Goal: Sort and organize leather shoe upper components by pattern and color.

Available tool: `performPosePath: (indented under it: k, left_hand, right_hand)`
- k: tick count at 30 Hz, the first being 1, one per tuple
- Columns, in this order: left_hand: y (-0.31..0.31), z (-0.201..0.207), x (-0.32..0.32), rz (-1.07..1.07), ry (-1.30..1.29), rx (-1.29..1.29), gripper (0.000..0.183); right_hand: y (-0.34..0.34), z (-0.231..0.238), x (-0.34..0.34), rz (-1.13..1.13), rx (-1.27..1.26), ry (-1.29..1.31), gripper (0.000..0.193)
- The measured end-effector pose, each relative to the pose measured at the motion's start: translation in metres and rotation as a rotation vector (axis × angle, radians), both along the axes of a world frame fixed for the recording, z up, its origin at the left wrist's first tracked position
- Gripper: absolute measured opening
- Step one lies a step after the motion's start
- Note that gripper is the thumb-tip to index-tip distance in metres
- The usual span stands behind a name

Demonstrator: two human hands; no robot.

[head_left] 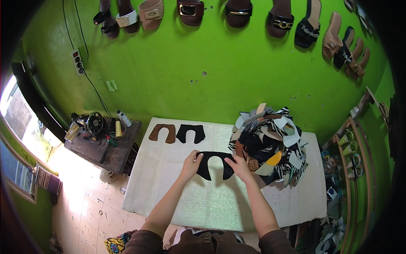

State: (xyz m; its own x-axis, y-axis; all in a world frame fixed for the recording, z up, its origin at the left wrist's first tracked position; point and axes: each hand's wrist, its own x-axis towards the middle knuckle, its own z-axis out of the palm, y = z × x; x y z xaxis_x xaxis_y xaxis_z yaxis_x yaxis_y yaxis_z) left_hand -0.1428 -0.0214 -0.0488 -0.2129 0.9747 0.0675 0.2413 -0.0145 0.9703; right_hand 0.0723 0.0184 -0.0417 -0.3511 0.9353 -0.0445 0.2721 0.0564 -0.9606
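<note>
Between my two hands I hold a black U-shaped cut piece, its opening toward me, above the pale table. My left hand grips its left upper corner, the thumb on top. At the right upper corner my right hand pinches it the same way. Beyond it, flat on the table, lie a brown leopard-patterned U-shaped piece and a second black U-shaped piece, side by side. To the right of my right hand rises a heap of mixed scraps, in zebra, black, white, tan and yellow.
The white-covered table stands against a green wall. A sewing machine with thread spools sits on a small dark table at left. Sandals hang along the wall. A wooden rack holds footwear at right, with scraps heaped below.
</note>
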Motion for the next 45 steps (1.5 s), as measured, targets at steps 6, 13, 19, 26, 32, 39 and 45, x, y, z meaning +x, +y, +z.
performPosePath:
  k: [6,13,19,26,32,39,45]
  left_hand:
    - [0.000,-0.010,-0.025,0.016,-0.652,-0.291,0.023]
    - [0.012,-0.055,-0.072,0.066,-0.546,-0.441,0.026]
    - [0.040,-0.084,-0.107,0.009,-0.549,-0.445,0.025]
    - [0.092,-0.114,-0.143,0.053,-0.232,-0.432,0.031]
    - [0.123,-0.086,-0.126,0.107,0.009,-0.317,0.028]
    - [0.170,-0.126,-0.160,0.194,0.174,-0.220,0.033]
    - [0.189,-0.109,-0.154,0.191,0.203,-0.242,0.030]
  right_hand:
    - [0.003,-0.014,-0.056,-0.138,-0.135,0.204,0.027]
    - [0.020,-0.062,-0.101,-0.201,-0.088,0.033,0.028]
    - [0.043,-0.083,-0.134,-0.236,-0.261,0.164,0.024]
    - [0.078,-0.088,-0.164,-0.351,-0.224,0.159,0.026]
    - [0.108,-0.116,-0.173,-0.413,-0.131,0.100,0.028]
    - [0.152,-0.122,-0.209,-0.469,0.046,-0.101,0.031]
    - [0.173,-0.104,-0.207,-0.475,0.047,-0.222,0.023]
